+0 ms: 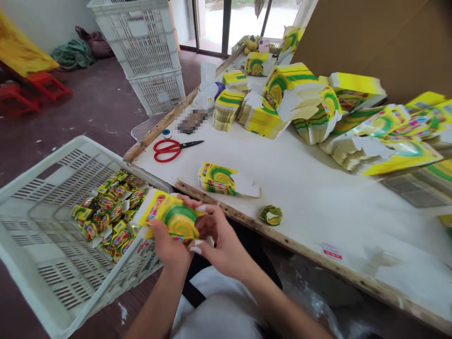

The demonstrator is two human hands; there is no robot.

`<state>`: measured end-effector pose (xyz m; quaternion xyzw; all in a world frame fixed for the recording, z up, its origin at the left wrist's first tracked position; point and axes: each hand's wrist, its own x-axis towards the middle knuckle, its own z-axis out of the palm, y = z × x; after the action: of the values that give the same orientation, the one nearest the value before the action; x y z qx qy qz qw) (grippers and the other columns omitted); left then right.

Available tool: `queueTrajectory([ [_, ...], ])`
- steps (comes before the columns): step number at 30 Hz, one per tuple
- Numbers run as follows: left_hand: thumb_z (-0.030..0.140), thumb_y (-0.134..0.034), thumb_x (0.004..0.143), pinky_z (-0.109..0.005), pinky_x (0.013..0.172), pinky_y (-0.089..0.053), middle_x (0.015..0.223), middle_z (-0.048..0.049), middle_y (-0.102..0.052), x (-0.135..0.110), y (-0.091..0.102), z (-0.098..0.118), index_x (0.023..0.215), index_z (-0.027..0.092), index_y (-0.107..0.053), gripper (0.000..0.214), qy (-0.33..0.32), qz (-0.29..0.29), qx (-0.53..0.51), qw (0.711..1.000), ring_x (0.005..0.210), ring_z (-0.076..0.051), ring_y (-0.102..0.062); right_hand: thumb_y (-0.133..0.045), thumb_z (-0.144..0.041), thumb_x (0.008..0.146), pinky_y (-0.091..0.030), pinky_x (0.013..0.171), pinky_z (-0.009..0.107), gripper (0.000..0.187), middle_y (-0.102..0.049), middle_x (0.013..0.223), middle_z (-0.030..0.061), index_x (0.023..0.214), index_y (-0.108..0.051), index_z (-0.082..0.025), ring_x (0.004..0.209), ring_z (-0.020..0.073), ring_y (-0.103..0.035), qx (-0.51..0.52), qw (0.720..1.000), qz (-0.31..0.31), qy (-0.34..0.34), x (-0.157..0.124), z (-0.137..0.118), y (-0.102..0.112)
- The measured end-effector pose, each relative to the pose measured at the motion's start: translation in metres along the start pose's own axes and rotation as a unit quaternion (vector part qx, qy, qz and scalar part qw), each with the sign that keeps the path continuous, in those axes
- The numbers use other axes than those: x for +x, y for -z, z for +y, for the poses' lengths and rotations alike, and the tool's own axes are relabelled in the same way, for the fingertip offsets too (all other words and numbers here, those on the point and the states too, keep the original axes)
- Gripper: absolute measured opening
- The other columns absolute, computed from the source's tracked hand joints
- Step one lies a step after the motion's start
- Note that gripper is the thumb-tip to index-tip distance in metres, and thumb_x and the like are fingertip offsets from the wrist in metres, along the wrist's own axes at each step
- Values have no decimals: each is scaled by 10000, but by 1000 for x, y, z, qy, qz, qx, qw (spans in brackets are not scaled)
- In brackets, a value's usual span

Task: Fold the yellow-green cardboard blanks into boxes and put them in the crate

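Both my hands hold one small yellow carton (pixel 173 217) with a green spiral print, just in front of the table's near edge. My left hand (pixel 169 247) grips it from below with fingers wrapped round it. My right hand (pixel 219 240) pinches its right end. Directly left of my hands a white plastic crate (pixel 45 235) leans tilted, holding several folded yellow cartons (pixel 113 212). A short stack of flat cartons (pixel 221 180) lies on the white table (pixel 318 197) close to my hands.
Red-handled scissors (pixel 172 149) and a small roll of green tape (pixel 270 215) lie on the table. Big piles of flat yellow cartons (pixel 300 101) fill the table's far side. Stacked white crates (pixel 148 52) stand on the floor, red stools (pixel 31 89) at far left.
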<state>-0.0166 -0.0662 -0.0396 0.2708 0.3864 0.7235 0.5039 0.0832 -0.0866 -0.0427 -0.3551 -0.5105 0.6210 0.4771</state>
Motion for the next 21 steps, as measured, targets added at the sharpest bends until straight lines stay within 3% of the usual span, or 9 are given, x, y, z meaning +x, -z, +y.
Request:
queueTrajectory([
  [2, 710, -668, 639, -227, 567, -491, 648, 24, -507, 3, -4, 3, 747, 193, -593, 534, -18, 36, -3, 999, 566, -109, -488, -689, -223, 732, -463, 625, 246, 448, -549, 814, -29, 1102, -438, -255, 713, 128, -545, 16, 1000, -20, -12, -5, 3, -9],
  [4, 731, -670, 614, -213, 534, -460, 629, 35, -488, 2, -3, 1, 745, 201, -571, 555, -11, 50, 22, 998, 560, -107, -472, -692, -219, 726, -450, 612, 233, 433, -546, 795, -37, 1102, -479, -243, 693, 120, -529, -17, 1000, -5, -19, -5, 7, -8],
  [8, 772, -612, 631, -297, 727, -517, 818, -25, -633, -7, 7, -8, 917, 220, -629, 622, 27, 41, 91, 995, 816, -197, -607, -605, -192, 773, -488, 668, 259, 258, -631, 837, 4, 1027, -574, -213, 738, 143, -591, -94, 994, 63, 4, 0, 11, 12],
  [11, 557, -734, 692, -297, 835, -509, 865, -8, -672, -10, 18, -12, 910, 238, -661, 394, 18, 49, 154, 987, 884, -181, -627, -545, -157, 803, -512, 701, 285, 166, -690, 855, 25, 929, -638, -212, 769, 170, -640, -175, 976, 109, 76, 2, 9, 28],
  [14, 451, -730, 745, -331, 903, -501, 869, -18, -695, -4, 27, -6, 873, 217, -689, 270, 16, 33, 205, 978, 904, -187, -645, -499, -107, 820, -511, 623, 270, 233, -691, 772, 9, 886, -685, -231, 700, 165, -644, -258, 948, 125, 140, 1, 3, 41],
  [16, 505, -696, 761, -363, 936, -494, 965, -43, -702, 4, 32, 5, 946, 222, -689, 339, 1, -2, 214, 977, 970, -208, -645, -476, -94, 845, -517, 619, 280, 296, -705, 808, 18, 937, -707, -253, 717, 169, -648, -312, 926, 138, 164, 1, -2, 48],
  [18, 620, -686, 706, -384, 967, -482, 1091, -65, -679, 9, 34, 20, 1072, 244, -654, 526, -47, -42, 223, 973, 1073, -238, -621, -494, -94, 867, -527, 736, 344, 313, -728, 854, 20, 970, -719, -285, 781, 186, -650, -388, 890, 154, 185, 0, -6, 54],
  [20, 707, -708, 593, -422, 1019, -449, 1207, -95, -633, 10, 34, 36, 1193, 251, -597, 762, -94, -90, 289, 949, 1178, -289, -571, -540, -88, 868, -464, 925, 442, 304, -746, 855, 1, 960, -722, -313, 852, 201, -644, -456, 851, 138, 221, -1, -9, 57],
  [21, 706, -736, 547, -449, 1050, -422, 1262, -110, -604, 9, 34, 44, 1244, 247, -568, 851, -100, -120, 352, 923, 1222, -317, -539, -549, -78, 868, -409, 999, 473, 308, -748, 840, -11, 959, -719, -318, 874, 199, -642, -477, 838, 115, 238, -1, -11, 57],
])
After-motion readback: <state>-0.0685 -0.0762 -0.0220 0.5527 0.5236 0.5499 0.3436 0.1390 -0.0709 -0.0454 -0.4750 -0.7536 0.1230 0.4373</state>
